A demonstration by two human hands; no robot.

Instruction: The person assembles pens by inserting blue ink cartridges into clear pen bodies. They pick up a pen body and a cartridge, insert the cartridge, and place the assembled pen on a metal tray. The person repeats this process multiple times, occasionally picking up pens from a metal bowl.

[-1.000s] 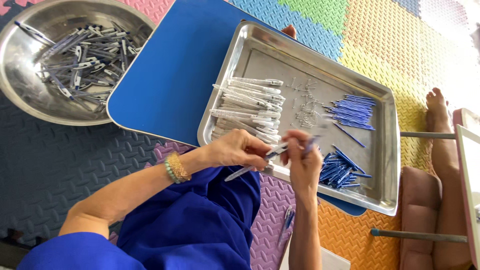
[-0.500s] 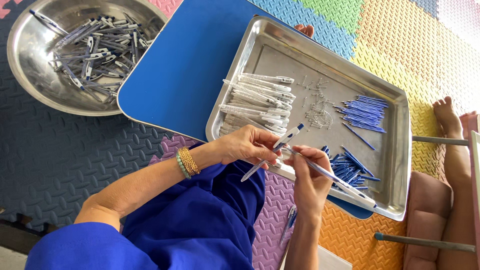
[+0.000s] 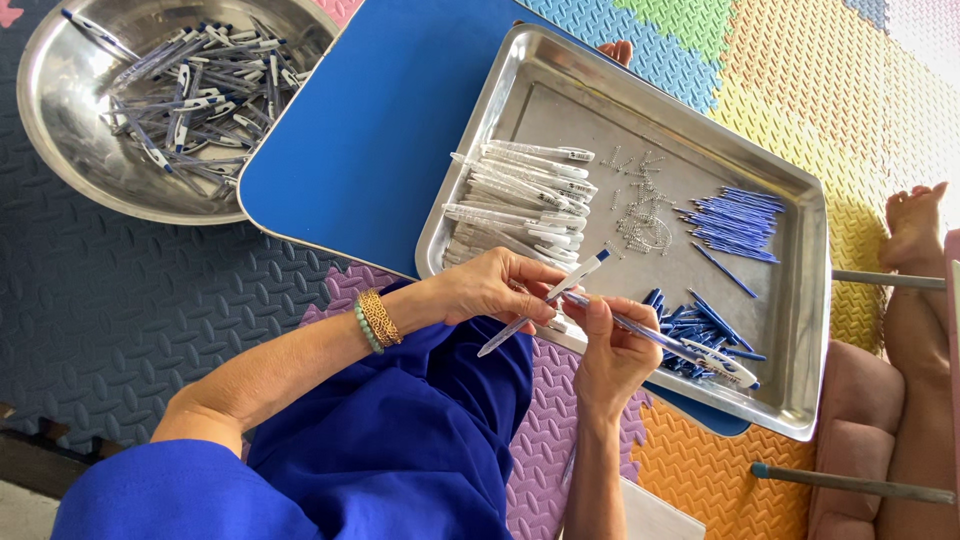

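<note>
Head view of a seated person in blue clothing working over a rectangular steel tray [image 3: 800,300] that rests on a blue table [image 3: 370,130]. The left hand [image 3: 495,290], wearing beaded and gold bracelets [image 3: 375,320] at the wrist, is closed in a pinch on a clear pen barrel [image 3: 545,303], which slants from the near left up toward the far right. The right hand [image 3: 612,350] is likewise pinched, its fingers closed around a second pen with a blue refill [image 3: 680,345] that extends to the right over the near part of the tray. The 2 held parts meet or nearly meet between the 2 hands at the near edge of the tray; actual contact cannot be told. In the tray, a pile of clear pen barrels [image 3: 525,195] lies at the left, small metal springs [image 3: 640,215] lie loose in the middle, a bundle of blue refills [image 3: 735,222] lies at the far right, and blue caps [image 3: 700,335] lie at the near right beside the right hand. A round steel bowl [image 3: 70,150] holding pens [image 3: 195,95] stands on the dark floor mat [image 3: 120,300] to the far left, just beside the table. Another person's bare foot [image 3: 915,225] shows at the right edge, on the coloured foam mats [image 3: 800,80].
</note>
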